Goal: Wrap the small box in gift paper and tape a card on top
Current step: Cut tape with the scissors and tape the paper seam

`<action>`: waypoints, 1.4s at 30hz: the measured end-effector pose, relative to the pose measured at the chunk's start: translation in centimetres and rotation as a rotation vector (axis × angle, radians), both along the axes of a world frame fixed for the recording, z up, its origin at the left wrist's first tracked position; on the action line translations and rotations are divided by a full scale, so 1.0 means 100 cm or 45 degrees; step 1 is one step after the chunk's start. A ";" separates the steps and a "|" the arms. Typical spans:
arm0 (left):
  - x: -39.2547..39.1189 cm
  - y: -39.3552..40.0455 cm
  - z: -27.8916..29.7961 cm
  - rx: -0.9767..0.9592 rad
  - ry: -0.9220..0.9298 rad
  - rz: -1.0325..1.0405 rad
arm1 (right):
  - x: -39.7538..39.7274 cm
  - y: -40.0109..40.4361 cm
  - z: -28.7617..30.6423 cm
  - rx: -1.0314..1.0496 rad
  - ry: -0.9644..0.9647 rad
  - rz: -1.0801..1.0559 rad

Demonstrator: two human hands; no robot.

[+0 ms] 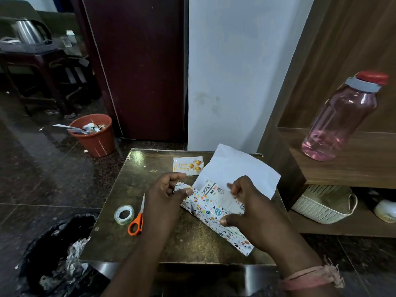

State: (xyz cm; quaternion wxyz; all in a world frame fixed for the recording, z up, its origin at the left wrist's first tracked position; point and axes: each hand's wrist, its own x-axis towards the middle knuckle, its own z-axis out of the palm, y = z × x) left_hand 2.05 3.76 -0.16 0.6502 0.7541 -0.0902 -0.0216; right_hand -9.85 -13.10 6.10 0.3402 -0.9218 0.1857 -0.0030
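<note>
A small white printed box lies on patterned gift paper in the middle of the small brown table. One flap of the paper stands up behind the box, white side showing. My left hand pinches the paper's left end beside the box. My right hand grips the near flap with the thumb, fingers curled over the box's right end. A "Happy Birthday" card lies flat at the table's far edge. A tape roll and orange-handled scissors lie left of my hands.
A terracotta bin stands on the floor beyond the table. A black bag with scraps sits at lower left. On the right is a wooden shelf with a pink bottle and, below it, a white basket.
</note>
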 end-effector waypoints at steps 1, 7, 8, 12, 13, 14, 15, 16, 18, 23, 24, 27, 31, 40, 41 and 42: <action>-0.002 -0.003 -0.001 -0.017 0.011 0.017 | 0.000 0.000 -0.001 -0.009 0.005 -0.001; -0.009 -0.005 0.000 -0.106 -0.026 0.042 | 0.000 -0.007 -0.003 0.076 0.025 0.038; -0.009 -0.006 0.001 -0.111 -0.023 0.055 | 0.001 -0.007 -0.002 0.072 0.028 0.036; -0.010 -0.008 -0.004 0.020 -0.020 0.106 | 0.003 -0.009 -0.005 0.091 0.023 -0.004; -0.014 -0.009 -0.005 0.151 -0.110 0.155 | 0.003 -0.009 -0.005 0.097 0.030 -0.007; -0.020 -0.011 -0.003 0.298 -0.230 0.223 | 0.004 -0.009 -0.005 0.101 0.031 -0.007; -0.027 -0.013 0.000 0.411 -0.351 0.287 | 0.004 -0.009 -0.006 0.096 0.037 -0.009; -0.033 -0.014 0.005 0.465 -0.460 0.316 | 0.005 -0.009 -0.006 0.085 0.041 -0.009; -0.045 -0.015 0.007 0.461 -0.620 0.241 | 0.006 -0.010 -0.006 0.065 0.049 -0.019; -0.054 -0.007 -0.009 0.478 -0.679 -0.130 | 0.009 -0.011 -0.007 0.062 0.059 -0.032; -0.053 -0.007 -0.010 0.487 -0.674 -0.146 | 0.009 -0.011 -0.006 0.051 0.064 -0.032; -0.049 -0.007 -0.012 0.500 -0.678 -0.169 | 0.009 -0.011 -0.006 0.058 0.054 -0.041; -0.047 -0.006 -0.009 0.586 -0.676 -0.255 | 0.006 -0.016 -0.007 0.219 -0.043 -0.037; -0.049 -0.007 0.002 0.727 -0.689 -0.230 | 0.006 -0.004 0.016 0.357 -0.039 -0.126; -0.049 -0.006 0.003 0.743 -0.651 -0.245 | 0.006 -0.002 0.015 0.335 -0.012 -0.136; -0.050 -0.006 0.003 0.755 -0.607 -0.255 | 0.006 -0.001 0.014 0.301 0.015 -0.147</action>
